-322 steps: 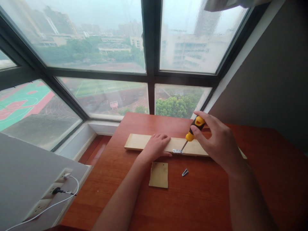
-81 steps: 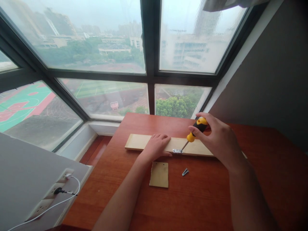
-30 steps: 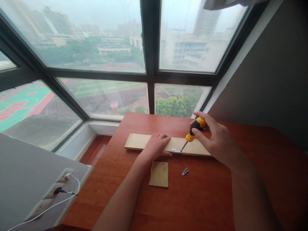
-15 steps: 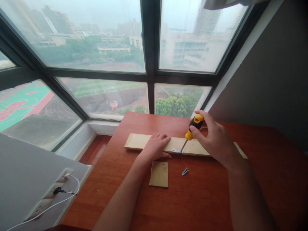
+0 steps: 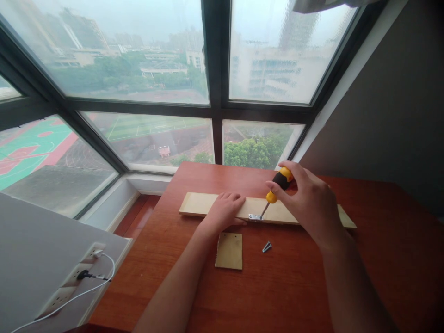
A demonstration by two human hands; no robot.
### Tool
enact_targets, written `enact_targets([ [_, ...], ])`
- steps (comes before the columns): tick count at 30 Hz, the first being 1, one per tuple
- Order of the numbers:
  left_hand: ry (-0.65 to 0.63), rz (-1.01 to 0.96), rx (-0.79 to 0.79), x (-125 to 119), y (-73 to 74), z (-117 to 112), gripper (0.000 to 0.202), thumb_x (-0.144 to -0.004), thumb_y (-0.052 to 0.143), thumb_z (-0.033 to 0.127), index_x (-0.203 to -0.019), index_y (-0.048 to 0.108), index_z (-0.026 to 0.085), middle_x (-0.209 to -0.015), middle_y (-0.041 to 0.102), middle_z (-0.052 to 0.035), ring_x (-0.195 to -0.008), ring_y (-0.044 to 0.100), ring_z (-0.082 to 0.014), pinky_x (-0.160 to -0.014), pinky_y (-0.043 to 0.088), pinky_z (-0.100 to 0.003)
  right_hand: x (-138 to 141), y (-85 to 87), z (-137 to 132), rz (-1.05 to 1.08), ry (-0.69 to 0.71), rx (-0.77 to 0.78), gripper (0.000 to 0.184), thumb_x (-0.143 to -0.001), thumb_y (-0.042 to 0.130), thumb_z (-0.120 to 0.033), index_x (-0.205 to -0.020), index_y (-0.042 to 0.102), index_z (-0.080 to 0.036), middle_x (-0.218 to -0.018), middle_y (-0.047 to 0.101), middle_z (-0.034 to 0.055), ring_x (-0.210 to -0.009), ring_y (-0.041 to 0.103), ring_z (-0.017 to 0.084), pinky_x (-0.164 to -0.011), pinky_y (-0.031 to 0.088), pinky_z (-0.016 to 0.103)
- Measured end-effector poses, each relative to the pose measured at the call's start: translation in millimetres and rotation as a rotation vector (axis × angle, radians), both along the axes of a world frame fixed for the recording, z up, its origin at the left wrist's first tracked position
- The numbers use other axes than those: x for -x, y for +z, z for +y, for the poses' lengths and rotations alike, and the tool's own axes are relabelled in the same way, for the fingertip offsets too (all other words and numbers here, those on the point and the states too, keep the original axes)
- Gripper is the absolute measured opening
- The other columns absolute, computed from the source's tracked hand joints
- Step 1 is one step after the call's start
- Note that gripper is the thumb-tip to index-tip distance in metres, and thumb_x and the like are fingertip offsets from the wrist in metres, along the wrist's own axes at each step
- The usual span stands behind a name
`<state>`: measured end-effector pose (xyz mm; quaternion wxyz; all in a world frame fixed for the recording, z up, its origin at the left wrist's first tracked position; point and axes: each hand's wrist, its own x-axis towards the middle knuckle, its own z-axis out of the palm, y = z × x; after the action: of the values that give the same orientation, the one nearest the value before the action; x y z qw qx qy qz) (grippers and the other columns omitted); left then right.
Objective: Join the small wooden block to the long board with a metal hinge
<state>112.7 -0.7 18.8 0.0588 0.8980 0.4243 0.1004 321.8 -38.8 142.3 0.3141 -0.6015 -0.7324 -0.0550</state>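
Note:
A long pale wooden board (image 5: 197,204) lies across the red-brown table (image 5: 277,286). My left hand (image 5: 224,211) rests flat on the board, fingers together, pressing it down. My right hand (image 5: 307,201) is wrapped round the yellow and black handle of a screwdriver (image 5: 275,187). The screwdriver tip stands on a small metal bracket (image 5: 255,217) at the board's near edge. A small square wooden piece (image 5: 229,250) with two holes lies just in front of my left hand. One loose screw (image 5: 266,247) lies on the table to its right.
Large windows (image 5: 145,69) stand behind the table's far edge. A grey wall (image 5: 398,106) rises at the right. At lower left a white power strip (image 5: 74,277) has cables plugged in. The floor gap by the sill lies left of the table.
My right hand has turned a little on the screwdriver handle between frames, with the tip staying on the bracket. My left hand and the board have not moved.

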Motion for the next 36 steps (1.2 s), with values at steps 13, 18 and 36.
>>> enact_targets([
  [13,0.005,0.002,-0.006,0,-2.2,1,0.07,-0.067,0.079,0.05,-0.126,0.051,0.024,-0.124,0.059,-0.0101,-0.11,0.056,-0.0297,-0.093,0.041,-0.039,-9,-1.1,3,0.059,0.067,0.047,0.047,-0.088,0.056,-0.044,-0.131,0.051,-0.025,-0.111,0.069,0.0067,-0.089,0.067,0.025,-0.074,0.052,0.037],
  [18,-0.01,0.002,-0.028,0,-2.8,1,0.073,-0.066,0.081,0.05,-0.126,0.05,0.021,-0.123,0.06,-0.0103,-0.109,0.056,-0.0292,-0.093,0.042,-0.039,0,-0.7,0,-0.039,-0.025,-0.01,0.042,-0.086,0.058,-0.049,-0.122,0.055,-0.026,-0.101,0.07,0.0038,-0.079,0.065,0.023,-0.061,0.044,0.031],
  [36,-0.012,0.007,-0.009,0,-2.4,2,0.074,-0.065,0.081,0.05,-0.126,0.05,0.021,-0.125,0.06,-0.0107,-0.11,0.057,-0.0298,-0.093,0.042,-0.039,-5,-1.0,2,0.066,0.078,0.049,0.044,-0.088,0.058,-0.04,-0.129,0.05,-0.028,-0.105,0.07,0.0032,-0.083,0.067,0.023,-0.069,0.048,0.033],
])
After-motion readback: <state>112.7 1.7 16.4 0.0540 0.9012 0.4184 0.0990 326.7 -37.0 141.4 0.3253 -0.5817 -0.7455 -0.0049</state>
